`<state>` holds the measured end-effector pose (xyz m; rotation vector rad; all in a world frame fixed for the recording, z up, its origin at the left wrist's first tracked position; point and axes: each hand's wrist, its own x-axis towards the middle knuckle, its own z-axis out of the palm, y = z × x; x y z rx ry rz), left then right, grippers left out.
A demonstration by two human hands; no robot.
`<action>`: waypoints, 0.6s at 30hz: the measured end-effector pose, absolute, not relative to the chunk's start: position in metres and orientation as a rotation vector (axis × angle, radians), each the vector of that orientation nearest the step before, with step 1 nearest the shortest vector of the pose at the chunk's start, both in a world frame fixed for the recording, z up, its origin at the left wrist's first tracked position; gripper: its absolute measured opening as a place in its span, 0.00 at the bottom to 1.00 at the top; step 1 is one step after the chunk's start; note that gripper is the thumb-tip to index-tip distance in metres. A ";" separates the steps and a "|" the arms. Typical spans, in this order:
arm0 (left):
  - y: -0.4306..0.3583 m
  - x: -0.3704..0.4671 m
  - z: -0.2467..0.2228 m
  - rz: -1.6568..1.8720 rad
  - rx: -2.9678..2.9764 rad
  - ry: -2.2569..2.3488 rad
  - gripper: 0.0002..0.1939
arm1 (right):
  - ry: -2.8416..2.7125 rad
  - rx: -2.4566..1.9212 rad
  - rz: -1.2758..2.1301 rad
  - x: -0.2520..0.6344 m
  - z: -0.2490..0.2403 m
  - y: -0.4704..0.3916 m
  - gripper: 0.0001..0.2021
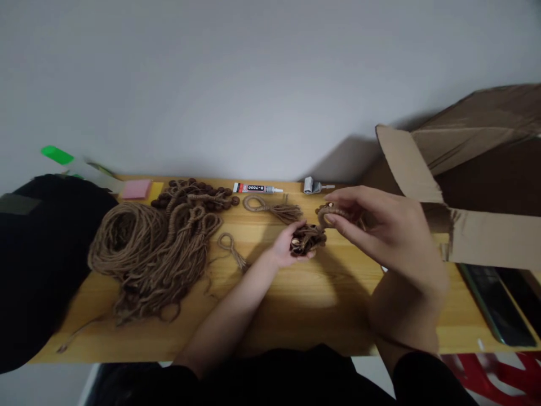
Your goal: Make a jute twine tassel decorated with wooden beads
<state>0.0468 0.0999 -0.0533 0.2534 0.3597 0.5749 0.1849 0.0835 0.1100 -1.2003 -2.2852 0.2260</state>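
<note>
My left hand [286,246] is curled around a bunch of brown cord with dark beads [310,239] at the middle of the table. Small pale bits show among its strands. Above and to the right, my right hand [380,231] pinches a wrapped cord loop [327,214] between thumb and fingertips. This loop reaches down to the bunch in my left palm. Whether both are one piece is hard to make out. Behind my left hand lies a looped cord tassel [284,211]; a smaller cord loop [227,242] rests left of my forearm.
A large cord pile [156,254] with wooden beads [192,189] covers the table's left. Along the wall are a glue tube [257,188], a rolled-up tube [311,185] and pink sticky notes [136,189]. An open cardboard box [494,237] and a phone [494,304] are at right.
</note>
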 end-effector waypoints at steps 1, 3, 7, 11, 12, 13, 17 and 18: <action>0.100 0.046 -0.053 0.578 0.248 0.347 0.19 | -2.282 -1.217 0.255 0.185 0.110 0.083 0.11; 0.100 0.045 -0.051 0.583 0.231 0.334 0.18 | -2.267 -1.242 0.328 0.188 0.111 0.082 0.16; 0.101 0.045 -0.050 0.572 0.206 0.344 0.16 | -2.187 -1.311 0.480 0.199 0.106 0.086 0.27; 0.101 0.046 -0.050 0.584 0.205 0.363 0.18 | -2.279 -1.392 0.571 0.204 0.079 0.097 0.25; 0.101 0.047 -0.050 0.591 0.200 0.381 0.19 | -2.314 -1.388 0.605 0.202 0.069 0.100 0.22; 0.101 0.048 -0.050 0.596 0.195 0.399 0.19 | -2.324 -1.366 0.652 0.199 0.059 0.102 0.20; 0.100 0.051 -0.051 0.602 0.175 0.425 0.17 | -2.177 -1.331 0.750 0.183 0.024 0.102 0.15; 0.100 0.052 -0.052 0.608 0.167 0.422 0.16 | -2.150 -1.349 0.742 0.179 0.019 0.101 0.15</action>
